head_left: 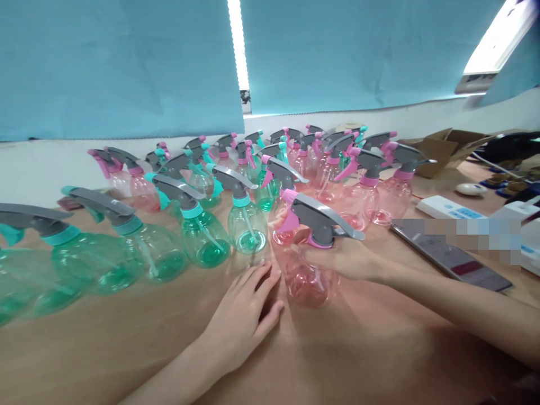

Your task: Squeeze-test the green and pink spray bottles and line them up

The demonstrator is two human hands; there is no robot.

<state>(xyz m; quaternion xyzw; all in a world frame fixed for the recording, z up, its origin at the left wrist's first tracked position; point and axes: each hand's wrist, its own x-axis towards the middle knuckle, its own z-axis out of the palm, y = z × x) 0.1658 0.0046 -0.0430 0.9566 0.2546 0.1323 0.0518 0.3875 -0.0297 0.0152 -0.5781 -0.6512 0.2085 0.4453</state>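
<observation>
My right hand (337, 257) is wrapped round the neck of a pink spray bottle (310, 287), partly hidden by its grey and pink trigger head. This bottle is at the front of the group, close to the tabletop; I cannot tell whether its base touches. My left hand (247, 306) lies on the table with fingers stretched out and holds nothing, just left of that bottle. Nearest beyond its fingertips stands a clear green spray bottle (248, 225) with a turquoise collar. Another green spray bottle (205, 236) is beside it.
Several green and pink spray bottles crowd the wooden table (160, 343) towards the wall. On the right are a phone (453, 256), a white power strip (449, 208), a white mouse (471, 189) and an open cardboard box (442, 149). Blue curtains (126, 67) hang behind.
</observation>
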